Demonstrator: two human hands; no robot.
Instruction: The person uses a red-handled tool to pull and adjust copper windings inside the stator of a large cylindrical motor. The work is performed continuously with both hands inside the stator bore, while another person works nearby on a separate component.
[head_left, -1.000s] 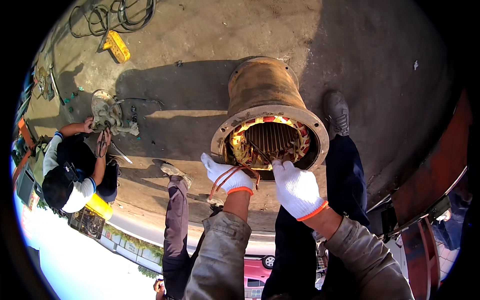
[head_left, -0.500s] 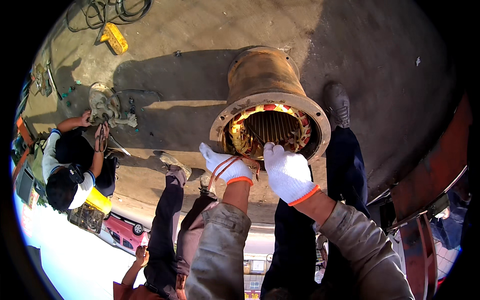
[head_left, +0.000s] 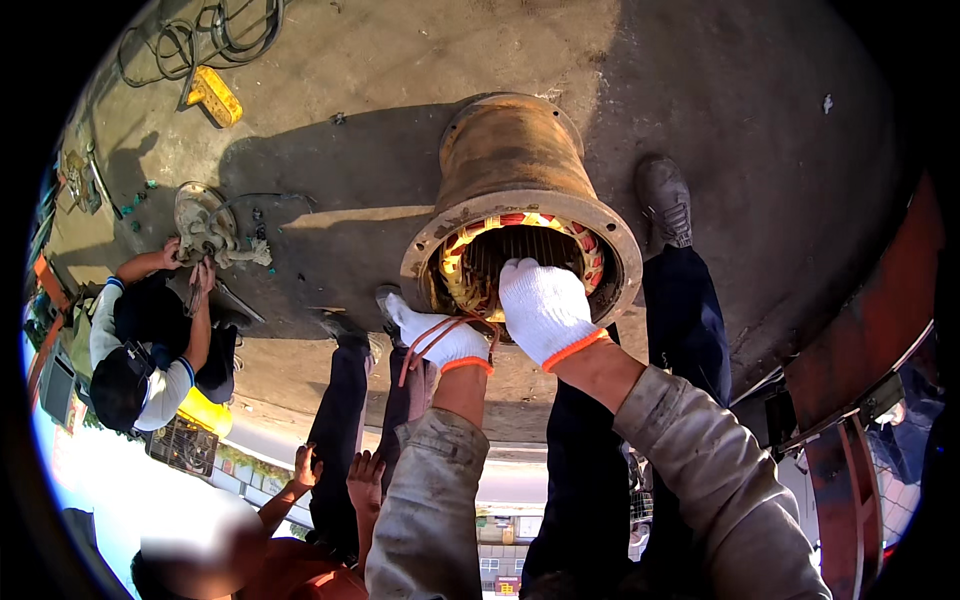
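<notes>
Rusty cyl. (head_left: 512, 152) just fwd of R grip (head_left: 548, 312).

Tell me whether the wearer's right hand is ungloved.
No, a white knit glove with an orange cuff covers the right hand.

Rusty cylinder (head_left: 512, 150): crisp, bore (head_left: 484, 252) dim
Shadow (head_left: 330, 165): long, leftward from cylinder; light from its right
Sky (head_left: 140, 485): blown-out white, far below-left of cylinder
Person's head (head_left: 200, 565): smeared blur, below-left of cylinder
Red panel (head_left: 870, 345): fisheye-bowed, right of cylinder
</notes>
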